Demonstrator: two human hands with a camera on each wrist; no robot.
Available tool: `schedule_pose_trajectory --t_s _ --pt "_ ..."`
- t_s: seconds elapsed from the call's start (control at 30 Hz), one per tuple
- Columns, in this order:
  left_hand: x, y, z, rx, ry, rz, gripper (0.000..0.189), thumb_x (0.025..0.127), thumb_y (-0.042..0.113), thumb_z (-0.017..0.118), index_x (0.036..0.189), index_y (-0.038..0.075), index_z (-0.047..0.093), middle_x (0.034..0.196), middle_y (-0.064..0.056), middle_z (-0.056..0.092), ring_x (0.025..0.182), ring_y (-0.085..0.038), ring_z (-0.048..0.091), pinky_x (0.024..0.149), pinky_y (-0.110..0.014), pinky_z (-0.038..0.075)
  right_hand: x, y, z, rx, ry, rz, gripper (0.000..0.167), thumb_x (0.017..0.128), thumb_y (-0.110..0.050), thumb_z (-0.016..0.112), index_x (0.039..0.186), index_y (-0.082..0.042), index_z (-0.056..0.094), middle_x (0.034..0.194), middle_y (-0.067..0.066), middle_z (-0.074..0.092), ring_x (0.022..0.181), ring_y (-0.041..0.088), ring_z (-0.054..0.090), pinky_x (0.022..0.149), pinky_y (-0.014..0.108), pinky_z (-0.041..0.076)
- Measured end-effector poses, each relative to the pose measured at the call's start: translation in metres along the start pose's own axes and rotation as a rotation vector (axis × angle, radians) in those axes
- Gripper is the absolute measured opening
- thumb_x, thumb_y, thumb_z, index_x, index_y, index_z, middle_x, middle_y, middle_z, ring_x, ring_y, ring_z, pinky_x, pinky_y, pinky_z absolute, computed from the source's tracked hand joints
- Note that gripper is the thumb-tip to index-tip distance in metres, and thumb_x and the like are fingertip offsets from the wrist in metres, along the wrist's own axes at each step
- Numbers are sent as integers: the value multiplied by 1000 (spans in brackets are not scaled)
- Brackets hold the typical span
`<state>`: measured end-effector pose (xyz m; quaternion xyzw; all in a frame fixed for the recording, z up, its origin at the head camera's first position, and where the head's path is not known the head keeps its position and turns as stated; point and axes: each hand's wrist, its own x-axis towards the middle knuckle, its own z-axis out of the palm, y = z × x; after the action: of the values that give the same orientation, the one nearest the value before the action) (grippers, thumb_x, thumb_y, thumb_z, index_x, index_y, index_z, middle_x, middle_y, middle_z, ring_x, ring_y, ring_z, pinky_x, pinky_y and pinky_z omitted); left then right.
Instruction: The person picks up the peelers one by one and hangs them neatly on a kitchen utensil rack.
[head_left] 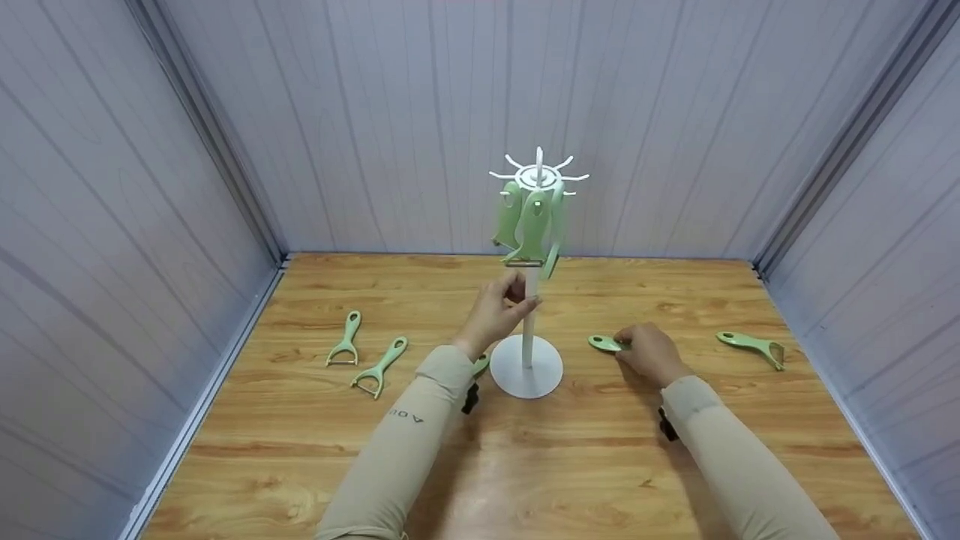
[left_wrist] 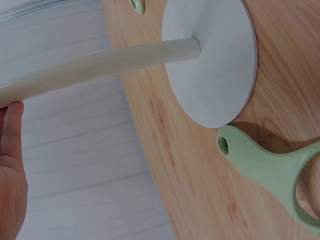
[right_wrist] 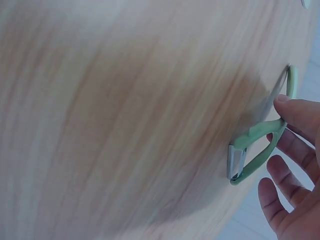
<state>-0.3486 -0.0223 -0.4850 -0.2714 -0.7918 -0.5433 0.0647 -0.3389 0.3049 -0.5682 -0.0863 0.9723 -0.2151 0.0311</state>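
Observation:
A white stand [head_left: 507, 369] with a round base, an upright pole and a ring of hooks on top stands mid-table. My left hand [head_left: 491, 311] holds its pole between thumb and fingers, just below several green Y-shaped peelers [head_left: 534, 225] hanging from the hooks. To the right of the base, my right hand [head_left: 651, 354] pinches another green peeler [right_wrist: 257, 131] by its handle between thumb and forefinger, the other fingers spread loosely. That peeler is low at the tabletop, its metal blade showing in the right wrist view. One more peeler [left_wrist: 265, 167] lies beside the base, mostly hidden under my left forearm in the head view.
Two green peelers, one farther back [head_left: 346, 337] and one nearer [head_left: 382, 367], lie on the left of the wooden table [head_left: 570, 480]. Another peeler [head_left: 752, 348] lies at the far right. Pale panelled walls [head_left: 420, 112] enclose the table's back and sides.

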Motion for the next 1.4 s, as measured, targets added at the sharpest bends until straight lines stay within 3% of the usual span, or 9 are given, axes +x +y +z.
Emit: schedule_pose_trajectory --t_s 0.33,0.6,0.87,1.4 --pt "0 -2 0 10 -3 -2 15 104 11 75 106 2 65 100 -13 74 88 -8 64 82 -23 57 -9 -6 -5 73 -11 29 34 101 -5 75 134 3 74 135 25 73 125 43 69 103 60 57" --pt "-1 0 -1 5 -10 -32 14 104 13 74 108 3 66 100 -12 73 92 -12 65 84 -27 58 -14 -16 -6 125 91 -10 38 100 -27 82 127 -1 78 124 19 78 104 32 74 90 53 60" --pt "0 -1 -1 -1 -9 -33 13 104 13 74 107 4 66 100 -12 72 92 -16 67 82 -29 58 -22 -24 -7 160 157 -87 31 98 -4 80 127 5 76 122 24 77 109 40 74 93 57 61" --pt "-2 -1 -1 4 -5 -8 14 105 13 74 106 3 64 98 -12 72 89 -13 63 82 -33 58 -33 -44 -2 254 315 -156 32 94 -3 83 124 5 76 116 22 77 106 38 72 95 60 60"
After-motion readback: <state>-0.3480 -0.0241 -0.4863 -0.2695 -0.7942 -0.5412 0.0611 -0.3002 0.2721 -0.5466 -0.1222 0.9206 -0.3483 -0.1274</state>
